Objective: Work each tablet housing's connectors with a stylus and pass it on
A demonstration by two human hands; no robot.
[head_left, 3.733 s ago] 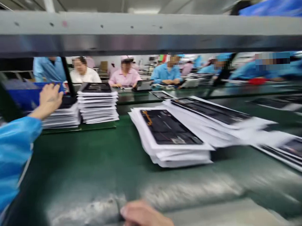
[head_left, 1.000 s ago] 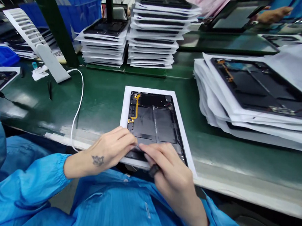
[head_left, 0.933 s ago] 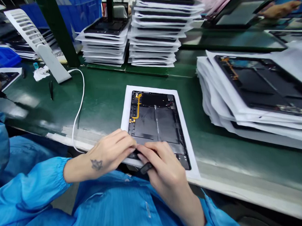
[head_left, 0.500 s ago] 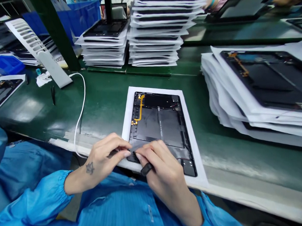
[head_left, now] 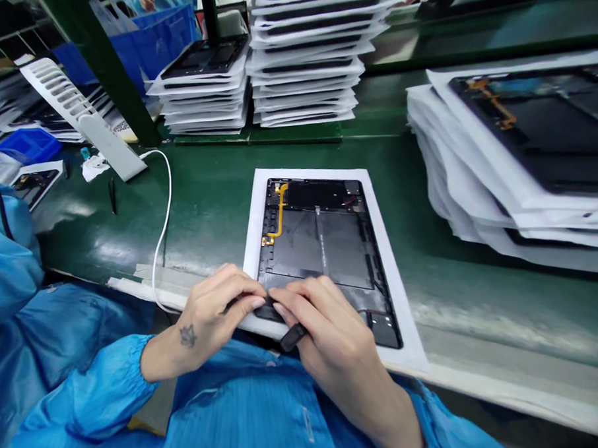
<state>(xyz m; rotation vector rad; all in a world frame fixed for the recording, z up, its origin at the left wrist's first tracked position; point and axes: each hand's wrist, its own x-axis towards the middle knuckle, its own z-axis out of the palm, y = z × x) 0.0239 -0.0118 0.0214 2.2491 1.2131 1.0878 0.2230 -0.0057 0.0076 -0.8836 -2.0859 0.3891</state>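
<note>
An opened tablet (head_left: 324, 243) with its inner parts showing lies on a white sheet (head_left: 401, 318) at the bench's front edge. An orange flex cable (head_left: 281, 210) runs down its upper left side. My left hand (head_left: 218, 307) is at the near left corner, thumb and forefinger pinched together; anything between them is too small to make out. Close beside it, my right hand (head_left: 328, 335) is closed with its fingertips at the same corner. A black tool with a blunt end (head_left: 293, 337) sticks out under its fingers; the tool's tip is hidden.
Stacks of tablets between white sheets stand at the back (head_left: 302, 72) and right (head_left: 475, 170). To the left are a white slotted stand (head_left: 96, 127), its white cable (head_left: 161, 230), black tweezers (head_left: 112, 196) and a blue tray (head_left: 30, 144). A co-worker's blue sleeve (head_left: 8, 256) is at far left.
The camera view has shifted slightly. Both hands stay at the tablet's near left corner, and my right fingertips have come a little closer to my left ones.
</note>
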